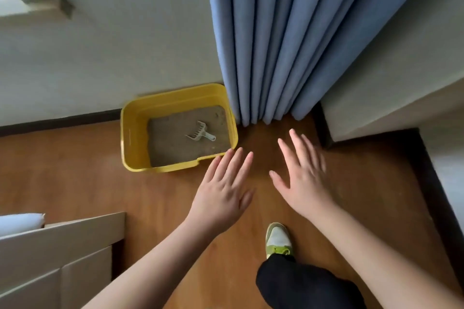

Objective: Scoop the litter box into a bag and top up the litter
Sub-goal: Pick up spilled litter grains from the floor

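A yellow litter box (130, 133) stands on the wooden floor against the wall, partly filled with brownish litter (175, 148). A pale slotted scoop (200, 132) lies on the litter near the middle. My left hand (223, 190) hovers with straight fingers just in front of the box's near right corner, holding nothing. My right hand (301, 173) is spread flat in the air to the right of the box, also holding nothing. No bag shows in view.
A blue curtain (288, 40) hangs to the floor right behind the box. A white wall corner (376, 108) with dark skirting juts out at the right. A beige cabinet (57, 253) stands at lower left. My foot in a green shoe (278, 241) is on the floor.
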